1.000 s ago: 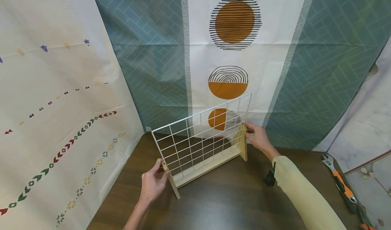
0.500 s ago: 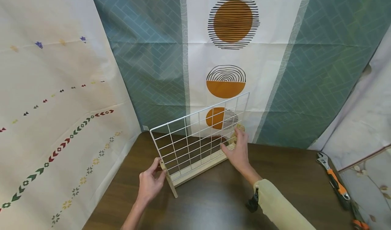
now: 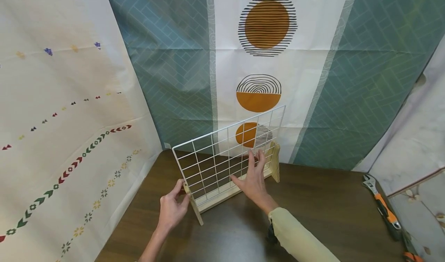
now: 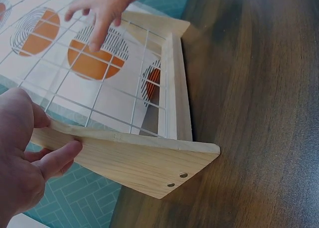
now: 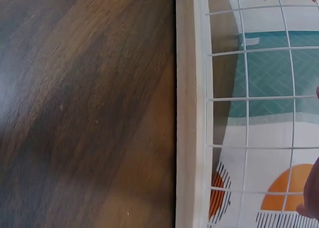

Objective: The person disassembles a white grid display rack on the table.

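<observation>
A wooden rack with a white wire grid stands on the table, angled across the head view. Its left side panel shows two screw heads in the left wrist view. My left hand pinches the upper edge of that panel between thumb and fingers. In front of the grid is my right hand, fingers spread and holding nothing; whether it touches the wires I cannot tell. The right side panel rises just beyond it. A pale wooden base bar joins the two panels.
On the right of the dark wooden table lies an adjustable wrench with an orange and black handle. Another orange-handled tool is partly cut off below it. Patterned cloths hang behind and at both sides.
My right hand has let go of the right side panel and moved left, in front of the grid, with its fingers spread. The left hand keeps its hold; the rack stands where it was.
</observation>
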Demonstrator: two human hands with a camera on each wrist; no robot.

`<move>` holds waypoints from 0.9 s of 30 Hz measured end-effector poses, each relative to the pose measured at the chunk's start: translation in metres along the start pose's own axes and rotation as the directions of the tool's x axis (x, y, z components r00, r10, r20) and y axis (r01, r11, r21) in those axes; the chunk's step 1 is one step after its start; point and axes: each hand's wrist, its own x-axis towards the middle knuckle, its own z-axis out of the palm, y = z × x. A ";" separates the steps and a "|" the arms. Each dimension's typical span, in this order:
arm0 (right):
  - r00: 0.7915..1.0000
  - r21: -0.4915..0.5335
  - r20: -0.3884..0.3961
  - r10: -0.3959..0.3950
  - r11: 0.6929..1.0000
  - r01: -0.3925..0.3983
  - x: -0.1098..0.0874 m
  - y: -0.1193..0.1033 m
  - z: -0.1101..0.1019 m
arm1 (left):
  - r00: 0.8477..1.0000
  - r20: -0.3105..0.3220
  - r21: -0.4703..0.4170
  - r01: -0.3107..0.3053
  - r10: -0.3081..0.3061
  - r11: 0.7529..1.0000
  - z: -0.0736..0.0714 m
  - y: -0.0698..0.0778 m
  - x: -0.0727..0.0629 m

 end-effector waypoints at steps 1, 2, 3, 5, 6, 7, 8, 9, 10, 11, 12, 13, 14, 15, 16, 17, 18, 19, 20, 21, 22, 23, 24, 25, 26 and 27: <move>1.000 0.007 -0.004 -0.007 1.000 0.007 0.000 0.000 0.002 | 1.000 -0.001 0.004 0.000 0.000 1.000 0.000 0.000 0.000; 1.000 0.016 -0.011 -0.017 1.000 0.017 0.000 0.000 0.005 | 1.000 -0.002 0.006 0.000 0.000 1.000 0.000 0.000 0.000; 0.999 0.024 -0.020 -0.027 0.999 0.027 0.001 0.000 0.007 | 1.000 -0.003 0.010 0.000 0.000 1.000 0.000 0.000 0.000; 0.998 0.030 -0.043 -0.050 0.998 0.051 0.002 0.000 0.012 | 1.000 -0.003 0.012 0.004 -0.004 1.000 0.000 0.000 0.000; 0.997 0.030 -0.055 -0.059 0.998 0.061 0.002 0.000 0.013 | 1.000 -0.002 0.009 0.005 -0.005 1.000 0.000 0.001 0.000; 0.995 0.029 -0.067 -0.067 0.997 0.070 0.002 0.000 0.015 | 1.000 -0.002 0.008 0.006 -0.006 1.000 0.000 0.001 0.000; 0.995 0.023 -0.075 -0.071 0.997 0.073 0.002 0.000 0.016 | 1.000 -0.001 0.008 0.007 -0.007 1.000 0.000 0.001 0.000; 0.994 0.018 -0.083 -0.074 0.997 0.076 0.002 0.000 0.018 | 1.000 0.001 0.009 0.011 -0.011 1.000 0.000 0.002 0.000; 0.993 0.012 -0.092 -0.078 0.997 0.079 0.002 0.001 0.019 | 1.000 0.002 0.010 0.014 -0.014 1.000 0.000 0.002 0.000; 0.992 0.010 -0.096 -0.080 0.997 0.081 0.002 0.001 0.020 | 1.000 0.003 0.011 0.014 -0.014 1.000 0.000 0.002 0.000; 0.992 0.009 -0.098 -0.079 0.997 0.080 0.002 0.000 0.021 | 1.000 0.004 0.014 0.013 -0.013 1.000 0.000 0.002 0.000; 0.992 0.008 -0.100 -0.078 0.997 0.079 0.002 0.000 0.022 | 1.000 0.005 0.017 0.013 -0.013 1.000 -0.001 0.002 0.000; 0.992 0.011 -0.104 -0.077 0.997 0.079 0.002 0.000 0.023 | 1.000 0.004 0.022 0.009 -0.009 1.000 -0.001 0.002 0.000; 0.991 0.014 -0.109 -0.080 0.997 0.082 0.003 0.000 0.023 | 1.000 0.004 0.027 0.005 -0.005 1.000 -0.001 0.002 0.001; 0.991 0.018 -0.111 -0.080 0.996 0.083 0.003 0.000 0.024 | 1.000 0.002 0.031 0.000 0.000 1.000 -0.001 0.002 0.001; 0.990 0.022 -0.113 -0.082 0.996 0.085 0.003 -0.001 0.024 | 1.000 0.001 0.037 -0.005 0.005 0.999 -0.001 0.001 0.001; 0.990 0.022 -0.116 -0.083 0.996 0.087 0.004 -0.001 0.025 | 1.000 -0.002 0.044 -0.009 0.009 0.999 -0.002 0.001 0.001; 0.989 0.023 -0.120 -0.086 0.996 0.089 0.004 -0.001 0.025 | 1.000 -0.004 0.053 -0.013 0.013 0.999 -0.002 0.001 0.001; 0.988 0.020 -0.125 -0.088 0.996 0.091 0.004 0.000 0.026 | 1.000 -0.006 0.061 -0.016 0.016 0.998 -0.002 0.000 0.001; 0.987 0.017 -0.130 -0.091 0.995 0.094 0.005 0.000 0.026 | 1.000 -0.007 0.068 -0.018 0.019 0.998 -0.002 0.000 0.000; 0.986 0.015 -0.136 -0.093 0.995 0.096 0.005 0.001 0.027 | 1.000 -0.009 0.074 -0.020 0.021 0.997 -0.002 0.000 0.000; 0.985 0.014 -0.143 -0.095 0.995 0.098 0.005 0.002 0.027 | 1.000 -0.009 0.080 -0.023 0.023 0.997 -0.001 -0.001 0.000; 0.983 0.013 -0.152 -0.098 0.995 0.102 0.004 0.002 0.028 | 1.000 -0.009 0.081 -0.025 0.026 0.996 -0.001 -0.001 0.000; 0.982 0.014 -0.160 -0.102 0.994 0.105 0.004 0.003 0.028 | 1.000 -0.008 0.081 -0.028 0.028 0.996 -0.001 -0.001 0.000; 0.980 0.012 -0.167 -0.105 0.994 0.109 0.004 0.004 0.028 | 1.000 -0.007 0.078 -0.029 0.030 0.997 -0.001 -0.001 0.000; 0.979 0.015 -0.174 -0.110 0.993 0.114 0.004 0.004 0.028 | 0.999 -0.006 0.075 -0.031 0.031 0.997 0.000 0.000 -0.001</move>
